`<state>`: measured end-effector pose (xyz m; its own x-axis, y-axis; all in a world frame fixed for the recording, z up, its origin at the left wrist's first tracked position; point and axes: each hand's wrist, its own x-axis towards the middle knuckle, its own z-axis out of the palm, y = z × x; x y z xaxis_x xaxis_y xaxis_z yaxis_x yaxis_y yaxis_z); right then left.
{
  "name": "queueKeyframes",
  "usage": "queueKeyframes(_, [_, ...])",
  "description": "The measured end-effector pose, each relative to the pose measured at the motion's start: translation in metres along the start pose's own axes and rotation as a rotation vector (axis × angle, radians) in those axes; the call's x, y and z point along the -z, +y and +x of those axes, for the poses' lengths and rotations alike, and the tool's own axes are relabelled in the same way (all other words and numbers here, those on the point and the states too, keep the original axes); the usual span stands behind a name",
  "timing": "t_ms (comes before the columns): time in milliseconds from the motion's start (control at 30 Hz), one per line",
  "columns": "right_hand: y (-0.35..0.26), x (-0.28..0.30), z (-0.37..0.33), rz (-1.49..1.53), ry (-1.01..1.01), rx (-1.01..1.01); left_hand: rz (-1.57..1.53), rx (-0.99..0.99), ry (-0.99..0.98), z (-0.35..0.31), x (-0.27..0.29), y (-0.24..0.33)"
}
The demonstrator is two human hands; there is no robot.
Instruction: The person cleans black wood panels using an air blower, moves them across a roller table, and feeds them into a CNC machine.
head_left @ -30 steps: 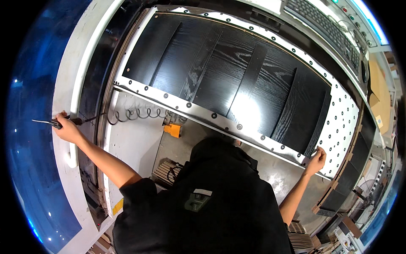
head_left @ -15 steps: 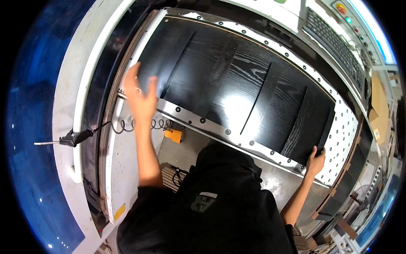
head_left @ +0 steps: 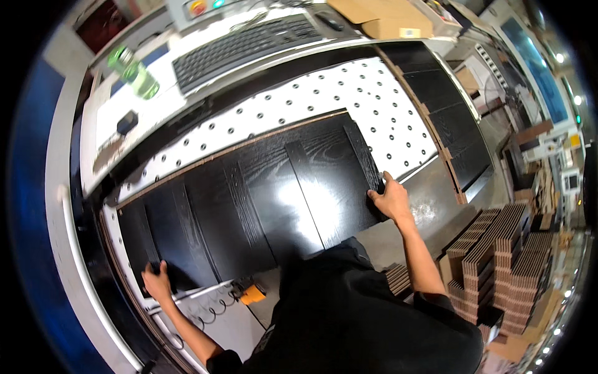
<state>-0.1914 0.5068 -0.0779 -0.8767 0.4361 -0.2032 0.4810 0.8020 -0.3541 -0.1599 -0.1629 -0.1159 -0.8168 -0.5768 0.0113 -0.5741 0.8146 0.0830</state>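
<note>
Glossy black ribbed panel (head_left: pixel 256 201) atop white table (head_left: pixel 374 76).

The panel (head_left: pixel 252 202) shows glossy wood grain; the table top (head_left: pixel 402 121) appears smooth; the keyboard (head_left: pixel 246 53) is matt plastic; the carton (head_left: pixel 381 20) is plain cardboard; the bottle (head_left: pixel 140 78) is glossy and transparent; the shirt (head_left: pixel 367 311) is matt cloth

Panel (head_left: pixel 258 198) glare, fisheye rim perhaps soft

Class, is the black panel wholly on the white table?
No, overhanging: near the right hand, the black panel juts past the white table.
</note>
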Motion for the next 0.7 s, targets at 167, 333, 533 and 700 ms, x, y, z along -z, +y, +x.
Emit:
queueKeyframes(167, [0.066, 0.041, 0.03, 0.023, -0.142, 0.01, 0.025, -0.008, 0.036, -0.04, -0.012, 0.032])
queueKeyframes(333, [0.14, 0.087, 0.069, 0.025, -0.213, 0.033, 0.046, 0.049, -0.013, -0.095, -0.002, 0.088])
queueKeyframes(533, [0.185, 0.119, 0.102, 0.455, -0.34, -0.041, -0.114, 0.059, 0.049, -0.133, -0.013, 0.124])
queueKeyframes(700, [0.21, 0.161, 0.113, 0.499, -0.253, 0.095, -0.015, 0.063, 0.045, -0.159, 0.005, 0.156])
